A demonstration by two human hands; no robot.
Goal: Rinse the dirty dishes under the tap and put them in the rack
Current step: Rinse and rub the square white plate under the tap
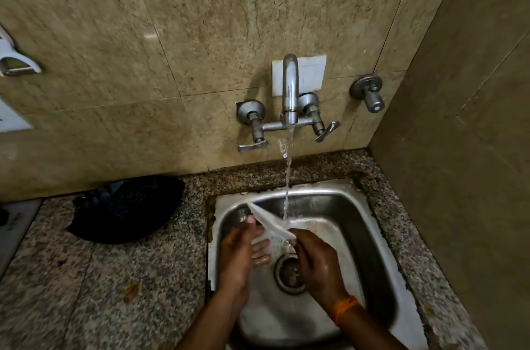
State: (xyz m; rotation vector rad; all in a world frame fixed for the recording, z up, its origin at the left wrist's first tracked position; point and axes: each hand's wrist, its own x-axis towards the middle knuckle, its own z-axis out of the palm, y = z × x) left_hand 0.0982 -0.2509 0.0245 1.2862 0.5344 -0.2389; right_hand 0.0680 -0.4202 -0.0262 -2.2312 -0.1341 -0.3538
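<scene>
A white plate [268, 220] is held tilted on edge inside the steel sink [355, 223], right under the running stream from the wall tap [289, 91]. My left hand [243, 249] supports the plate from the left, thumb on its rim and fingers spread under it. From the right, my right hand [315, 260] grips the plate's near edge, an orange band on its wrist. Water splashes over the plate and down toward the drain [289, 272]. No rack is in view.
A dark cloth or bag [126, 209] lies on the speckled granite counter [100, 292] left of the sink. Two lever handles flank the tap; a separate valve [370, 94] sticks out at the right. A side wall stands close on the right.
</scene>
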